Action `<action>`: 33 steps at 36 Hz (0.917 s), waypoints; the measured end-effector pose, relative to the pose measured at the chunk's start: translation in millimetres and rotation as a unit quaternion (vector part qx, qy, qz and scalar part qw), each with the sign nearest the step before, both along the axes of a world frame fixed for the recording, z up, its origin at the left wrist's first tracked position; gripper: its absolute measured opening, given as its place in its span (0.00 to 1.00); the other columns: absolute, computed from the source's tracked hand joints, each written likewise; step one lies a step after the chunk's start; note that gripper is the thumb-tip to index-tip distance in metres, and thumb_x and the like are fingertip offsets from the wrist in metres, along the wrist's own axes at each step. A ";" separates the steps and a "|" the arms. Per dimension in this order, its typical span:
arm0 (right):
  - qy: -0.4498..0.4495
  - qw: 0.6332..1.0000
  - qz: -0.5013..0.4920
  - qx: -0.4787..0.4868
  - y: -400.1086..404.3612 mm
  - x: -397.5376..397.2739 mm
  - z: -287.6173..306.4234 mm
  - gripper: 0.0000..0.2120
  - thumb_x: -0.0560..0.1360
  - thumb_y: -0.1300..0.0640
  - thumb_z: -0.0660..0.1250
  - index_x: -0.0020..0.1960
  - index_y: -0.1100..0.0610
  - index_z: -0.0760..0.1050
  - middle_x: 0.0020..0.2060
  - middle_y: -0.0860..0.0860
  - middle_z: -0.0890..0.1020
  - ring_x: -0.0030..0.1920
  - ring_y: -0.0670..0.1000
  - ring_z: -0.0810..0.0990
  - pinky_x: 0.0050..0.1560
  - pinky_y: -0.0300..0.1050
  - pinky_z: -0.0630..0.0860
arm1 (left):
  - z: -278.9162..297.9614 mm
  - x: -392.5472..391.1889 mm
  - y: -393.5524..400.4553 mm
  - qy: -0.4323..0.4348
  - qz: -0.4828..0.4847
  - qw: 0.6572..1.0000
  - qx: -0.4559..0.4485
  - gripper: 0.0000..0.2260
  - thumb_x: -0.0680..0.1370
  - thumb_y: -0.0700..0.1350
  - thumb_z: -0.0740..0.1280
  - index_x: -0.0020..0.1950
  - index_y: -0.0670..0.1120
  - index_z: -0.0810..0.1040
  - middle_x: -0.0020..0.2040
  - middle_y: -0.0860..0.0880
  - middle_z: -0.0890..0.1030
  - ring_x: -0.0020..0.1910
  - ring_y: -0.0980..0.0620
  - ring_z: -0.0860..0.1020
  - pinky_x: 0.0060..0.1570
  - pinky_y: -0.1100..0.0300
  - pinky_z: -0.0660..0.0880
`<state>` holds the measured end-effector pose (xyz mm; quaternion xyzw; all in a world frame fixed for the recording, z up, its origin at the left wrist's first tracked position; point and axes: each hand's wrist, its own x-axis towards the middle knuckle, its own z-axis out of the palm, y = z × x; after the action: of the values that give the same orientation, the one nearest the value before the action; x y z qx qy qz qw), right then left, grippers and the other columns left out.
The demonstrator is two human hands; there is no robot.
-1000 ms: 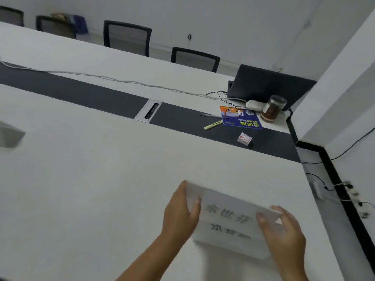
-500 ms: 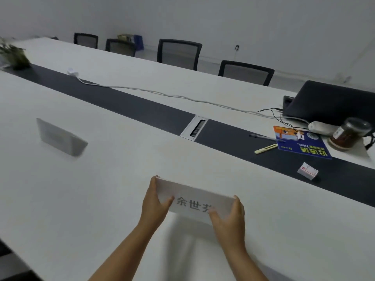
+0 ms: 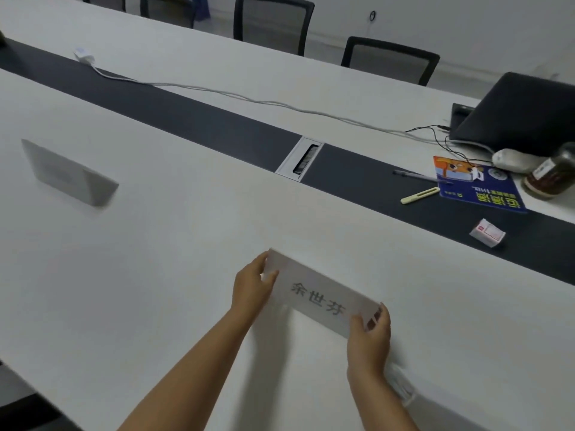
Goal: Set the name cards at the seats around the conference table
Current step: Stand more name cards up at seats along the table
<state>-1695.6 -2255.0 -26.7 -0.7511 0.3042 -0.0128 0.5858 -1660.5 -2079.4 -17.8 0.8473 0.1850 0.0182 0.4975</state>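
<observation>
A white folded name card [image 3: 317, 298] with three dark printed characters is on the white conference table [image 3: 174, 250], near its front edge. My left hand [image 3: 252, 286] pinches the card's left end. My right hand [image 3: 370, 332] pinches its right end. Whether the card's base touches the tabletop I cannot tell. A second white name card [image 3: 67, 174] stands on the table at the left, apart from both hands.
A dark strip with a cable hatch [image 3: 300, 158] runs along the table's middle. At the right lie a yellow pen [image 3: 420, 195], a blue booklet [image 3: 474, 185], a small box [image 3: 487, 233], a jar [image 3: 550, 175] and a laptop [image 3: 516, 112]. Chairs [image 3: 273, 23] line the far side.
The card has gone from a tilted hold showing both faces to upright with one printed face toward me. The view has swung left, bringing the second card into sight.
</observation>
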 end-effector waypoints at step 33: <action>-0.024 0.999 0.020 -0.019 -12.7 20.7 2.6 0.20 0.77 0.58 0.59 0.67 0.61 0.63 0.64 0.62 0.73 0.62 0.60 0.72 0.61 0.53 0.71 | 4.3 16.7 -9.5 -0.005 0.044 0.998 -0.048 0.14 0.73 0.35 0.62 0.56 0.44 0.78 0.46 0.51 0.79 0.47 0.53 0.76 0.41 0.68 0.69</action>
<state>-1674.9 -2267.7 -24.2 -0.7679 0.2741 -0.0250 0.5785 -1643.8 -2088.9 -13.4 0.8134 0.2200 0.0357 0.5372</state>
